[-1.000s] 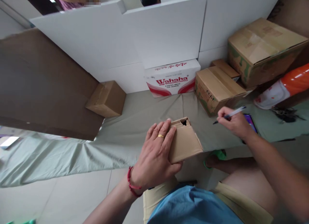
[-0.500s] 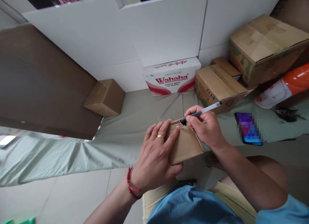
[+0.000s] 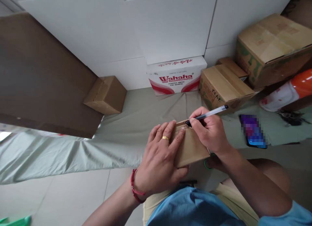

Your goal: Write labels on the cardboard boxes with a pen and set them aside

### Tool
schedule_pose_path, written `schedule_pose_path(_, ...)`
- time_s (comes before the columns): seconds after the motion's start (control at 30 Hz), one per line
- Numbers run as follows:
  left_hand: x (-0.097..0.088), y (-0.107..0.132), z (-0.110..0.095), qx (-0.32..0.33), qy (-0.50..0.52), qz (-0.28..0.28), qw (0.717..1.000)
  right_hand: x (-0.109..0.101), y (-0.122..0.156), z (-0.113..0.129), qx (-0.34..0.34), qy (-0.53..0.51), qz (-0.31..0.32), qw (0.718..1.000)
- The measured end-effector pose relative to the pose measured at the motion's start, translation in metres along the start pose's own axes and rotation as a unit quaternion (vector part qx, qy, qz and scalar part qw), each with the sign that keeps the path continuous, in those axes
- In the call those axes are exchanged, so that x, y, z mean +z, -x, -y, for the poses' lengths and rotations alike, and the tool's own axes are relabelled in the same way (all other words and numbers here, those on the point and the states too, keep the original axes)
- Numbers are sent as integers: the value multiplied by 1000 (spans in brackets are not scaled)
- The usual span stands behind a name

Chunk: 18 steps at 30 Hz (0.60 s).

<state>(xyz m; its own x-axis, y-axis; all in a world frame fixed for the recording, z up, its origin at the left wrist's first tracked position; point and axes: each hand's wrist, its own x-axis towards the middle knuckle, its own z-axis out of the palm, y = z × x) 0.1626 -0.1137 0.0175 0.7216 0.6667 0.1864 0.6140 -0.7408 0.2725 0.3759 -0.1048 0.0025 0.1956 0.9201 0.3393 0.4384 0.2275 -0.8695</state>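
A small brown cardboard box (image 3: 191, 148) sits at the near edge of the cloth-covered table. My left hand (image 3: 162, 156) lies over its left side, fingers across the top and thumb along the near edge, gripping it. Between the thumb and fingers of my right hand (image 3: 212, 131) is a pen (image 3: 214, 111) with a clear barrel and dark tip end. It slants down to the left, and its tip is at the box's torn far edge. The exact contact of the tip is hard to make out.
Behind stand a white Wahaha carton (image 3: 176, 78) and a small brown box (image 3: 107, 94). Several cartons (image 3: 225, 84) are at right, with a phone (image 3: 253, 131) and an orange-and-white cylinder (image 3: 287, 91). A large brown board (image 3: 46, 79) leans at left. White panels (image 3: 117, 27) rise behind the table.
The view has shifted slightly. The pen's tip end sits a little differently at the box's torn edge, its dark part lying lower. Both hands keep their holds.
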Motion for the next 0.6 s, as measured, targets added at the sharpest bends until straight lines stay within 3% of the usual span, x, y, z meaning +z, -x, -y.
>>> schedule_pose_path(0.37,0,1,-1,-8,5,1,1000,-2,1,4,20,-15,5,1000)
schedule_pose_path(0.6,-1,0,-1,-5,13,3,1000,1,9,6,18,-14,-84,996)
